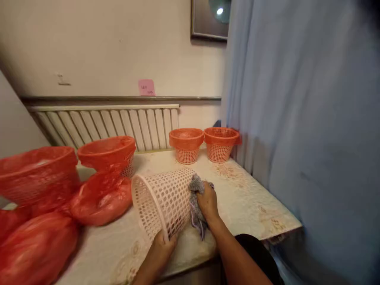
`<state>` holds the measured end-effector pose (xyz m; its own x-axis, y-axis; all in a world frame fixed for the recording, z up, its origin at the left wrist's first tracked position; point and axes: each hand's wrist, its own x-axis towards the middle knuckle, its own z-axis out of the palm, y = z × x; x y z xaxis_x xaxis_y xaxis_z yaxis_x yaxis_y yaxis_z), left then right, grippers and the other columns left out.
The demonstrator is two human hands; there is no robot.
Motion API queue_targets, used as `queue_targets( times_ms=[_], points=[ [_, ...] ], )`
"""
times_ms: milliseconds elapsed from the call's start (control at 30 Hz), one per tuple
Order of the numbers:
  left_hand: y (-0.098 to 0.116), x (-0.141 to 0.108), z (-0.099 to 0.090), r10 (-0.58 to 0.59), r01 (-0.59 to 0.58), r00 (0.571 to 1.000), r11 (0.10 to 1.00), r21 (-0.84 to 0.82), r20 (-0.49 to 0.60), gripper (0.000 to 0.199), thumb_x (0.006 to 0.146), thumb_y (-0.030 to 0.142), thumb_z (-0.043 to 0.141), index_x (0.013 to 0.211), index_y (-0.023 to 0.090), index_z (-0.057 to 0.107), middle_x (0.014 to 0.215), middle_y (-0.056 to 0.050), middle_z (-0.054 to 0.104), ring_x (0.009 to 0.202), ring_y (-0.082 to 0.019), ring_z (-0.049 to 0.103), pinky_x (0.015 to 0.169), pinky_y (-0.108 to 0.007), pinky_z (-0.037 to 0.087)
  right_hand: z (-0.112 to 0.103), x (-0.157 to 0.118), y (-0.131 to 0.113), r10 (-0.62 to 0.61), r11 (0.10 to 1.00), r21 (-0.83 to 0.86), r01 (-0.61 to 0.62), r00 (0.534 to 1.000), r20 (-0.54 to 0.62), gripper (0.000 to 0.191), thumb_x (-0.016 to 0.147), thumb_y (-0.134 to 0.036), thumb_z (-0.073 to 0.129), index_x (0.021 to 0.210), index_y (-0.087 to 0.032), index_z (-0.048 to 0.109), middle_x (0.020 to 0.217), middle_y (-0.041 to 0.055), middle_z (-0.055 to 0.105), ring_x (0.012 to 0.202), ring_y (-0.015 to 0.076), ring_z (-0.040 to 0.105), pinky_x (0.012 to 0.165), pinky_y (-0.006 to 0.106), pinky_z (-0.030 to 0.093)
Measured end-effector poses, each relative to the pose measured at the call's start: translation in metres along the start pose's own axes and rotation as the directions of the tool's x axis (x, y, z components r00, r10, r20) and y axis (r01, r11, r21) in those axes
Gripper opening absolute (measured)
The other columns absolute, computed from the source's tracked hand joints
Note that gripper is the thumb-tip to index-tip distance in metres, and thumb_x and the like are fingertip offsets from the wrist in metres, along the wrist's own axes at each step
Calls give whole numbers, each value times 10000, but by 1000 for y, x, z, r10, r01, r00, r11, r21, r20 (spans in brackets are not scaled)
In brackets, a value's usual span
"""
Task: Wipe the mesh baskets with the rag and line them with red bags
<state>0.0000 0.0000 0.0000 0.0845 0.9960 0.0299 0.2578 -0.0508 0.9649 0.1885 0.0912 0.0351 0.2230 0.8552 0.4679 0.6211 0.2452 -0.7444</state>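
Observation:
A pale pink plastic basket (175, 192) with a mesh of holes lies tilted on its side over the table, its mouth facing left. My left hand (162, 244) grips the basket's rim at the lower front, thumb inside the mouth. In my right hand (208, 201) is a bunched grey cloth (196, 200), pressed against the basket's base at its right end. Loose purplish edges of the cloth hang below my fingers. The fingertips of my right hand are partly hidden by the cloth.
Red-lined baskets stand at the back, one (186, 144) beside another (221, 143), and more (108, 152) at left. Filled-out red plastic bags (41, 245) lie front left. A patterned cloth covers the table (246, 198). A blue curtain (297, 118) hangs along the right; a radiator (118, 122) is behind.

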Motion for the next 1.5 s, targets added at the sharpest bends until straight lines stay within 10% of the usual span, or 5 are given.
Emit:
queue_targets(
  times_ms=[1500],
  points=[
    [11,-4,0,-38,39,998,999,27,-40,455,663,434,628,991,133,725,1125,-143,728,1139,-347,623,1090,-490,382,5,0,1,57,998,10,-56,998,-6,232,737,-150,500,923,-205,627,921,54,693,886,212,614,776,282,423]
  ],
)
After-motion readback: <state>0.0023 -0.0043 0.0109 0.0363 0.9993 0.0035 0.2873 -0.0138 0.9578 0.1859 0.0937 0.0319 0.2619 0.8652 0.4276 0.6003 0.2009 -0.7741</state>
